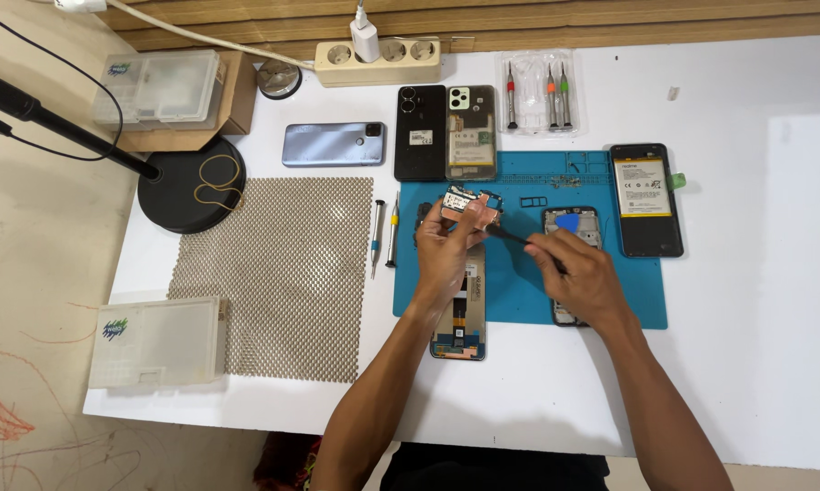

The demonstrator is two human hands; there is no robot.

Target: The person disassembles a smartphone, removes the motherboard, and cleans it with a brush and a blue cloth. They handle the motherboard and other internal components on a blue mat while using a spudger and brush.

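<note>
A white table (746,364) fills the view, and at its centre lies a blue work mat (519,291). At nine o'clock from the mat lies a brown mesh pad (283,273), with a black round lamp base (187,195) at its eleven o'clock and a clear plastic box (155,344) at its seven. At twelve o'clock from the mat stand three phones: a bluish one (333,144) lying sideways, a black one (420,132) and an opened one (471,132). At the mat's two o'clock edge lies another opened phone showing its battery (646,198).

The left hand (446,255) is raised over the mat's upper left part, fingers closed around a small copper-coloured circuit board (472,211), held just above an opened phone frame (460,314). The right hand (578,273), at three o'clock from the left, is closed in a pen grip on a thin black tool (510,236), whose tip meets the board's lower right edge. Beneath the right hand lies a phone frame with a blue pick (567,221) on it. Two small screwdrivers (385,235) rest between pad and mat.
</note>
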